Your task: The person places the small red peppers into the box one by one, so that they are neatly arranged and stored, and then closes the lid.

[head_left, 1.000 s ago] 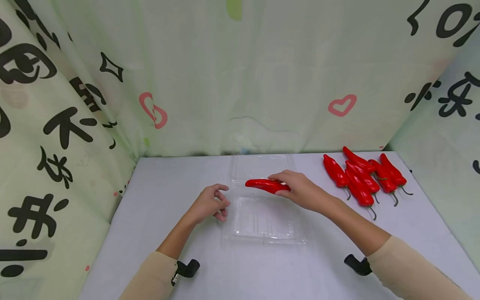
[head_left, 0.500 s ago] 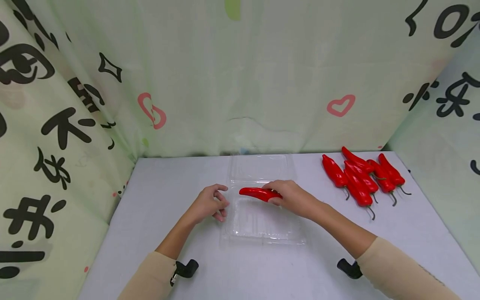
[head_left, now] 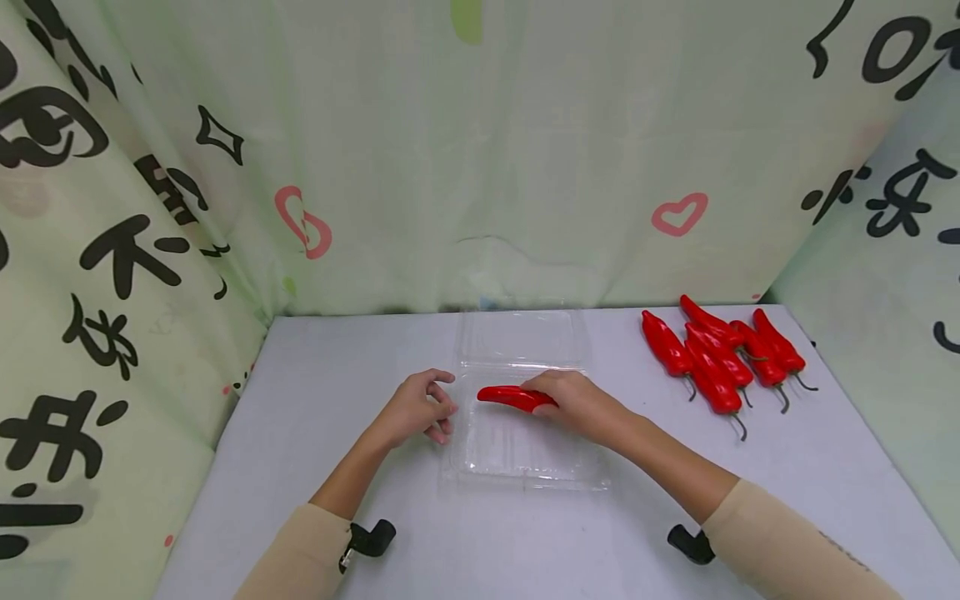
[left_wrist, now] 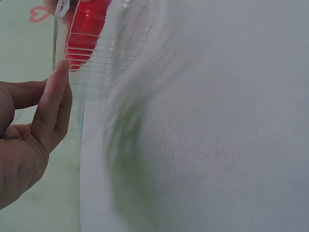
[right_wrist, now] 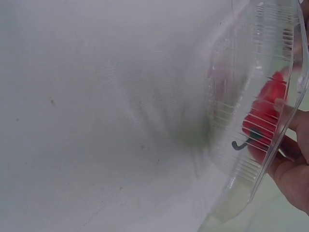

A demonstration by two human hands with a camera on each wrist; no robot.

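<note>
My right hand (head_left: 581, 402) grips a red chili pepper (head_left: 510, 397) by its stem end, over the base of a clear plastic clamshell box (head_left: 525, 458). Seen through the ribbed wall in the right wrist view, the pepper (right_wrist: 264, 106) lies within the box, its green stem bent below my fingers. At the box's left side, my left hand (head_left: 420, 406) has loosely bent fingers and holds nothing. The left wrist view puts a fingertip of that hand (left_wrist: 46, 111) against the box's wall or rim. The box's lid (head_left: 525, 337) is laid back, away from me.
Several more red chili peppers (head_left: 720, 354) with green stems lie in a group at the table's back right. The white table (head_left: 337, 350) ends at a printed curtain (head_left: 480, 167) behind, with more curtain on both sides.
My right hand has brought the pepper toward me and slightly left, lower over the box's base. The left hand has stayed in place.
</note>
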